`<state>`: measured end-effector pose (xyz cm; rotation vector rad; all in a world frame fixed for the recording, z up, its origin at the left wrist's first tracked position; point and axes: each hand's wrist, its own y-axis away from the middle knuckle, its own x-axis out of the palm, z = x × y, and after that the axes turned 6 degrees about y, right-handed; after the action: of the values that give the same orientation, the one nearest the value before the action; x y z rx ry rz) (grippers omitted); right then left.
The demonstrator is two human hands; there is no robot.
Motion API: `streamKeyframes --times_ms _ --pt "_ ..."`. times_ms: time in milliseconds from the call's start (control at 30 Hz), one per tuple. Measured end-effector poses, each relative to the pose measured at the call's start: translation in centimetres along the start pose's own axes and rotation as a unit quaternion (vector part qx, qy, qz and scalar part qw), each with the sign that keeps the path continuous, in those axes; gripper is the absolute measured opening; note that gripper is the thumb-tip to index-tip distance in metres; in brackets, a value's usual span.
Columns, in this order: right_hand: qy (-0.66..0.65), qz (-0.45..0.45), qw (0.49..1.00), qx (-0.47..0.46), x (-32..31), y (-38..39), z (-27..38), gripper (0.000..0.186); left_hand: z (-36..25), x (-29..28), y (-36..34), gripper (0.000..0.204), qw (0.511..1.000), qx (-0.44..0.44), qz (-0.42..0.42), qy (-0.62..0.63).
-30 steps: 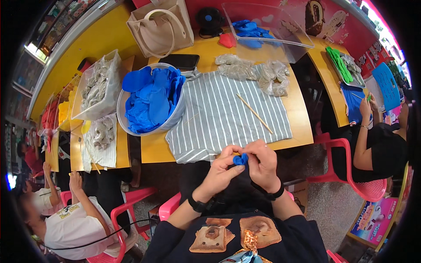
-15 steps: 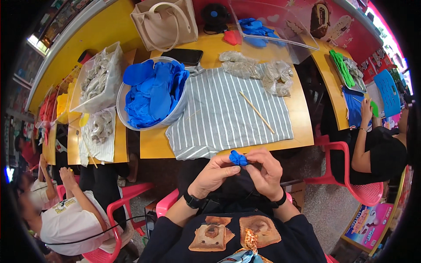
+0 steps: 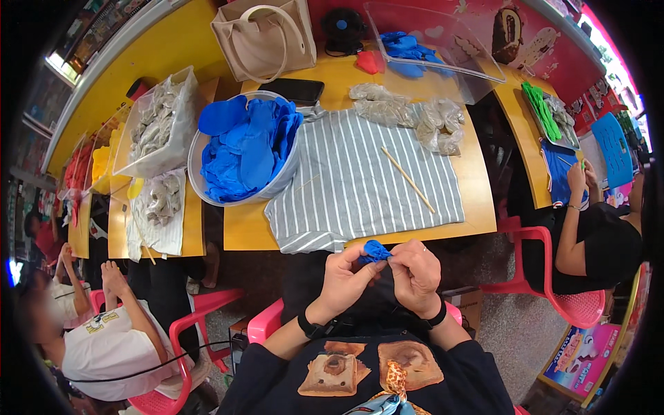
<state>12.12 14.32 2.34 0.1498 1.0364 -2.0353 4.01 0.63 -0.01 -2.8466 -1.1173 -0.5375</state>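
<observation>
Over my lap, just off the table's front edge, both hands hold a small crumpled blue balloon (image 3: pixel 374 250). My left hand (image 3: pixel 344 277) pinches its bunched body between thumb and fingers. The fingertips of my right hand (image 3: pixel 416 275) are closed on its right end. Ahead of them a grey-and-white striped shirt (image 3: pixel 332 187) lies spread on the table, with a thin wooden stick (image 3: pixel 408 180) slanting across it. Left of the shirt, a clear round tub (image 3: pixel 194 181) holds many flat blue balloons (image 3: pixel 252 155).
Clear bags of grey-brown material (image 3: pixel 438 128) lie at the shirt's far right corner. Behind are a beige tote bag (image 3: pixel 266 41), a dark phone (image 3: pixel 297 90), a small fan (image 3: pixel 343 29) and a clear bin (image 3: pixel 443 71). People sit at tables on both sides.
The blue balloon has turned in my hands, with its bunched part now leaning left. My right fingers have drawn together at its right end.
</observation>
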Motion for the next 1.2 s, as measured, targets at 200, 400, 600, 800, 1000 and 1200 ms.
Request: streamKeyframes --times_ms 200,400,600,800,1000,1200 --pt "-0.029 -0.026 0.997 0.066 -0.6 0.3 -0.5 0.019 -2.8 -2.1 -0.9 0.015 0.942 0.075 0.178 -0.273" --pt "-0.104 0.030 0.992 0.067 -1.1 -1.1 -0.5 0.017 -4.9 -3.4 -1.3 0.023 0.996 0.052 0.069 -0.035" --pt "-0.098 0.026 0.992 0.080 -0.8 -1.5 -0.4 0.016 -3.5 -2.1 -1.9 0.036 0.970 -0.063 0.174 0.158" --pt "-0.036 0.022 0.996 0.083 -0.4 -1.3 -0.2 0.016 -2.8 -1.4 -1.7 0.041 0.983 -0.027 0.144 0.107" --pt "-0.059 0.032 0.992 0.110 -0.1 -1.2 0.1 0.016 -2.2 -1.4 -1.3 0.028 0.998 0.026 0.063 -0.002" --pt "-0.078 0.044 0.987 0.131 0.3 -0.6 -0.1 0.018 -1.7 -0.8 -1.3 0.009 0.997 0.076 0.009 -0.029"
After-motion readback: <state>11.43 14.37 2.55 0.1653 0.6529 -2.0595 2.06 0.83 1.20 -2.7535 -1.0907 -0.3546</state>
